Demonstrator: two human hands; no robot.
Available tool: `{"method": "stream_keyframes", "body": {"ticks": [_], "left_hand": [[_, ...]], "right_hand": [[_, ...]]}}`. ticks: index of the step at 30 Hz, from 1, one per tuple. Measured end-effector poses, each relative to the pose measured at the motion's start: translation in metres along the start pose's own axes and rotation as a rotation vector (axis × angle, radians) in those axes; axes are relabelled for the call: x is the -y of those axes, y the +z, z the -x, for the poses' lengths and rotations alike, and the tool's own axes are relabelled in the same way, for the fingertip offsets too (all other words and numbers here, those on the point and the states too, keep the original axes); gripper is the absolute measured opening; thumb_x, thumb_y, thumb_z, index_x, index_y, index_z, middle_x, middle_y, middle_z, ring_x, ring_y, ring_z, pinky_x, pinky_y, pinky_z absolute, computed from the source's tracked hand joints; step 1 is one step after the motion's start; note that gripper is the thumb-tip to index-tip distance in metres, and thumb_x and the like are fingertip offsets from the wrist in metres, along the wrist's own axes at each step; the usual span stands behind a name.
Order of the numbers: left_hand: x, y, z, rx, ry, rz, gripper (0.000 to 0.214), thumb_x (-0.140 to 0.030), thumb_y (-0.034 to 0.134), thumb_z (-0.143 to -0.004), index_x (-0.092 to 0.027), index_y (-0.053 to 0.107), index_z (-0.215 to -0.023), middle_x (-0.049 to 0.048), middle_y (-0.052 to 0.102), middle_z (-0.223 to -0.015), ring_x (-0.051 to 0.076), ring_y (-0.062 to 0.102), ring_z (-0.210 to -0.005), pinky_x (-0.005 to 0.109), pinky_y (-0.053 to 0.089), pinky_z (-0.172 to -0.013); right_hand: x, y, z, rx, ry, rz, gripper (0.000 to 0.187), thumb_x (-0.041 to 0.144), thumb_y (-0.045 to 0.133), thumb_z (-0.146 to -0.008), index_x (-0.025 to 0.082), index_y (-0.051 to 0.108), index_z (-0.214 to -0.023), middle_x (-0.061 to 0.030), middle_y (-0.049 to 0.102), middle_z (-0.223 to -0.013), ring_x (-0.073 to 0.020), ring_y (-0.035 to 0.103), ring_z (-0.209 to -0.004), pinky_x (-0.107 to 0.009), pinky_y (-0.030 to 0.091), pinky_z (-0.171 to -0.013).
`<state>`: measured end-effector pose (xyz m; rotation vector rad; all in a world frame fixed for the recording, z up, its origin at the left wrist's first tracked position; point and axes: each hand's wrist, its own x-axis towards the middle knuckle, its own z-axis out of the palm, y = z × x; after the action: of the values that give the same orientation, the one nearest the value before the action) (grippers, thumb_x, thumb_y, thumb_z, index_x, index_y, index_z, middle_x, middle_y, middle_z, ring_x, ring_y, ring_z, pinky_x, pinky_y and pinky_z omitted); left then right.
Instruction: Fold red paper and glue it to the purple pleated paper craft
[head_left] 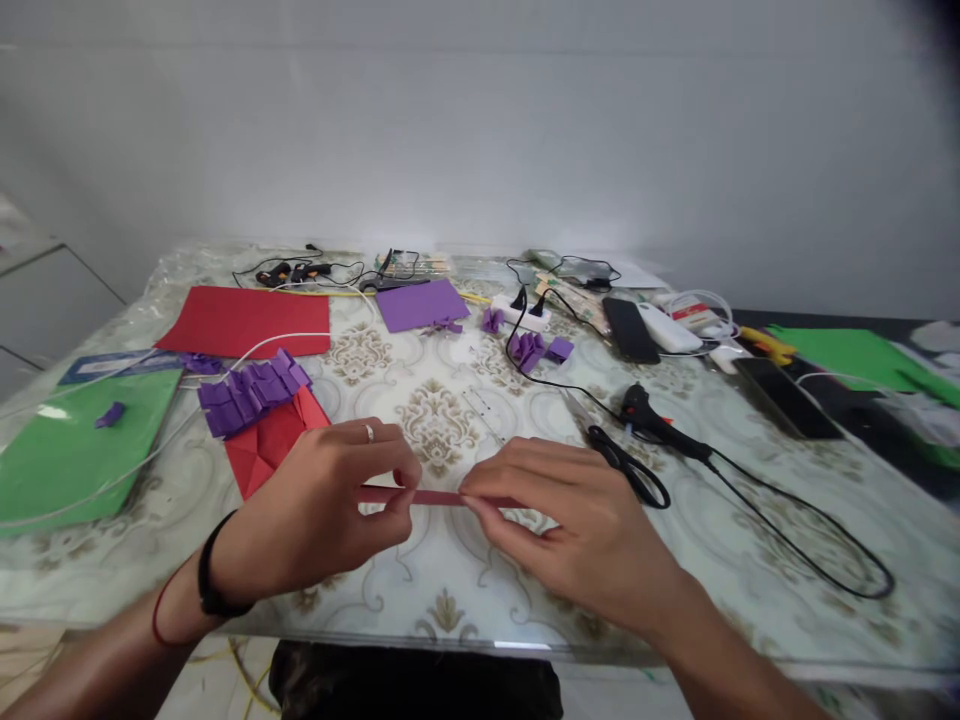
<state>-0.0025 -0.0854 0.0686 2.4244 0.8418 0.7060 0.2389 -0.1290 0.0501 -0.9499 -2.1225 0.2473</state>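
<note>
A narrow red paper strip is pinched at both ends over the table's near edge, left hand and right hand fingers clamped on it. A pile of folded purple pieces is already stacked on red paper, so purple looks done, red barely started.

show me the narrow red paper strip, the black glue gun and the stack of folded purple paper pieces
Narrow red paper strip [439,497]: head view, middle of bare span between hands.
Black glue gun [660,428]: head view, its body.
Stack of folded purple paper pieces [251,390]: head view, centre.
</note>
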Motion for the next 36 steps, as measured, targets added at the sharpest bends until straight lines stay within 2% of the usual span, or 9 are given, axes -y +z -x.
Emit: {"method": "stream_keyframes", "body": {"ticks": [7, 15, 19, 21, 24, 27, 30, 34, 36], "left_hand": [[0.008, -0.016, 0.013, -0.001, -0.055, -0.014, 0.020, -0.004, 0.060, -0.083, -0.022, 0.066, -0.086, -0.0065, 0.070, -0.086, 0.007, 0.061, -0.073, 0.017, 0.046, -0.071], [0.049, -0.038, 0.046, -0.158, -0.176, -0.168, 0.004, -0.021, 0.068, -0.092, -0.024, 0.071, -0.093, -0.0045, 0.074, -0.092, 0.012, 0.069, -0.081, 0.022, 0.052, -0.078], [0.054, -0.008, 0.052, -0.185, -0.378, 0.133, 0.021, -0.040, 0.070, -0.097, -0.022, 0.067, -0.107, 0.0019, 0.077, -0.098, 0.017, 0.075, -0.086, 0.026, 0.060, -0.075], [0.052, 0.023, 0.052, -0.172, -0.473, 0.406, 0.038, -0.046, 0.066, -0.102, -0.024, 0.058, -0.132, 0.0092, 0.075, -0.124, 0.022, 0.077, -0.104, 0.032, 0.064, -0.084], [0.050, 0.071, 0.049, -0.165, -0.465, 0.805, 0.077, -0.055, 0.071, -0.097, -0.031, 0.033, -0.161, 0.0183, 0.053, -0.160, 0.030, 0.067, -0.132, 0.043, 0.064, -0.097], [0.051, 0.097, 0.045, -0.267, -0.498, 0.902, 0.061, -0.060, 0.067, -0.097, -0.023, 0.057, -0.145, 0.0152, 0.070, -0.140, 0.030, 0.072, -0.121, 0.045, 0.063, -0.097], [0.051, 0.095, 0.046, -0.303, -0.545, 0.852, 0.041, -0.056, 0.065, -0.100, -0.017, 0.075, -0.110, 0.0084, 0.081, -0.101, 0.025, 0.077, -0.092, 0.038, 0.063, -0.087], [0.042, 0.083, 0.051, -0.147, -0.500, 0.737, 0.035, -0.050, 0.070, -0.097, -0.017, 0.078, -0.093, 0.0053, 0.080, -0.089, 0.022, 0.074, -0.086, 0.030, 0.060, -0.078], [0.037, 0.084, 0.051, -0.092, -0.470, 0.626, 0.040, -0.054, 0.063, -0.100, -0.017, 0.076, -0.092, 0.0049, 0.078, -0.087, 0.020, 0.071, -0.080, 0.027, 0.057, -0.072]], "right_hand": [[-0.004, -0.022, 0.010, -0.036, 0.077, -0.043, 0.014, 0.009, 0.068, -0.096, 0.021, 0.072, -0.093, 0.0001, 0.077, -0.084, -0.0123, 0.070, -0.075, -0.024, 0.056, -0.068], [-0.029, -0.037, 0.034, -0.153, 0.309, 0.015, 0.010, 0.022, 0.072, -0.094, 0.028, 0.073, -0.087, 0.0000, 0.078, -0.082, -0.0169, 0.071, -0.066, -0.027, 0.053, -0.053], [-0.029, -0.018, 0.041, -0.262, 0.418, -0.002, 0.009, 0.024, 0.073, -0.093, 0.027, 0.074, -0.084, -0.0009, 0.077, -0.079, -0.0179, 0.069, -0.065, -0.027, 0.052, -0.053], [-0.024, 0.000, 0.043, -0.321, 0.451, -0.053, 0.009, 0.023, 0.072, -0.095, 0.026, 0.074, -0.086, -0.0010, 0.076, -0.081, -0.0171, 0.069, -0.068, -0.027, 0.055, -0.058], [-0.013, 0.029, 0.045, -0.343, 0.447, -0.171, 0.008, 0.023, 0.070, -0.097, 0.025, 0.073, -0.090, -0.0026, 0.076, -0.088, -0.0177, 0.072, -0.078, -0.027, 0.058, -0.067], [-0.005, 0.049, 0.047, -0.272, 0.491, -0.331, 0.009, 0.028, 0.066, -0.100, 0.024, 0.072, -0.093, -0.0037, 0.076, -0.092, -0.0179, 0.073, -0.082, -0.026, 0.060, -0.069], [-0.005, 0.056, 0.050, -0.169, 0.623, -0.481, 0.016, 0.036, 0.064, -0.101, 0.023, 0.070, -0.095, -0.0043, 0.075, -0.094, -0.0173, 0.073, -0.080, -0.025, 0.061, -0.069], [-0.009, 0.056, 0.056, -0.008, 0.725, -0.618, 0.026, 0.045, 0.066, -0.100, 0.023, 0.071, -0.111, -0.0059, 0.076, -0.097, -0.0186, 0.074, -0.082, -0.026, 0.060, -0.067], [-0.011, 0.058, 0.058, 0.005, 0.733, -0.655, 0.028, 0.049, 0.066, -0.099, 0.021, 0.071, -0.101, -0.0040, 0.074, -0.086, -0.0174, 0.072, -0.076, -0.025, 0.058, -0.065]]}}
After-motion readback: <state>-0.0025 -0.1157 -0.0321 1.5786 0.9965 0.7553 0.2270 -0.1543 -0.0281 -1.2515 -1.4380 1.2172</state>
